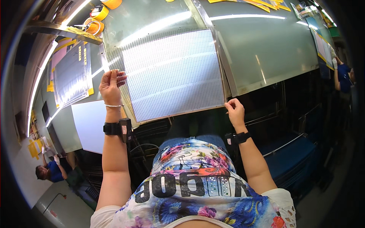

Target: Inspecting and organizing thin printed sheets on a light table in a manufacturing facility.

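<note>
In front of me lies a sheet of fine grid-patterned film [173, 74], pale and shiny, over a lighter panel. Its dotted margin reaches past the panel on the left. At that left edge my left hand [110, 89] is closed in a pinch, thumb against forefinger, the other fingers curled toward the sheet. What the pinch holds is hard to make out. My right hand [236, 111] pinches at the sheet's near right corner. Both wrists wear black straps with small boxes.
The sheet rests on a grey-green glass-like table [266, 53]; a metal bar [224, 64] runs along its right. Yellow tape rolls [99, 13] and scissors sit far left. Nearby lie a yellow-taped film stack [72, 76] and a white sheet [89, 123]. Other people work at both sides.
</note>
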{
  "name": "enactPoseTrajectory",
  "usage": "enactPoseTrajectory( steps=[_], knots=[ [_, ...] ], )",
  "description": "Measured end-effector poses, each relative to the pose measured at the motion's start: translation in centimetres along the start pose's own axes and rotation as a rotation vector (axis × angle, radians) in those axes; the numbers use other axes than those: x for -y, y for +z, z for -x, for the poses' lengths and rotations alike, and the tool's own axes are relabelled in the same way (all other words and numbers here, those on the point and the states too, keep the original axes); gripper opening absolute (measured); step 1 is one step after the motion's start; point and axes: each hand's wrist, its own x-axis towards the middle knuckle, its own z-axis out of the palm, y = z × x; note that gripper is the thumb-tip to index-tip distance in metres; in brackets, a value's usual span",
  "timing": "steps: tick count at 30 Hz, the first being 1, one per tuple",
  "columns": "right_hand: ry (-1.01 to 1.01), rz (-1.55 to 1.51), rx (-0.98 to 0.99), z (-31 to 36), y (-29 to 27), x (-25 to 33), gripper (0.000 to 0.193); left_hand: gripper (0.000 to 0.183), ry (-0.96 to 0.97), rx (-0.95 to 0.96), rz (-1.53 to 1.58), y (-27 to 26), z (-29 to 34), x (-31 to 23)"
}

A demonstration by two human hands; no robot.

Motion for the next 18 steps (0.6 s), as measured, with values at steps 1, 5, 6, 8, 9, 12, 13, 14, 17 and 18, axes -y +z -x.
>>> enactPoseTrajectory(
  steps=[1,5,6,8,9,12,13,14,17,18],
  knots=[
    [0.024,-0.033,0.011,0.0,0.0,0.0,0.012,0.013,-0.002,0.002,-0.008,-0.1,0.1,0.0],
    [-0.013,-0.025,0.017,-0.2,-0.1,-0.7,0.013,0.013,-0.021,-0.004,-0.012,-0.3,0.3,-0.2],
    [-0.024,-0.007,0.043,-0.2,-0.1,-0.6,0.012,0.013,-0.021,-0.005,-0.012,-0.4,0.4,-0.2],
    [-0.036,0.011,0.071,-0.3,-0.2,-0.4,0.012,0.013,-0.023,-0.014,-0.010,-0.6,0.3,0.0],
    [-0.035,0.003,0.075,-0.3,-0.1,-0.2,0.011,0.013,-0.024,-0.015,-0.011,-0.7,0.3,0.1],
    [-0.014,-0.039,0.074,-0.3,0.0,0.2,0.011,0.013,-0.026,-0.014,-0.019,-0.9,0.3,0.4],
    [0.007,-0.073,0.069,-0.3,0.0,0.2,0.011,0.013,-0.027,-0.016,-0.017,-0.9,0.3,0.4],
    [0.007,-0.072,0.070,-0.3,0.0,0.2,0.011,0.013,-0.028,-0.017,-0.016,-0.9,0.3,0.4],
    [0.013,-0.122,0.084,-0.3,-0.1,0.2,0.010,0.013,-0.007,-0.007,-0.005,-0.8,0.4,0.5],
    [0.012,-0.122,0.095,-0.4,-0.1,0.1,0.010,0.013,-0.008,-0.007,-0.004,-0.8,0.3,0.6]
  ],
)
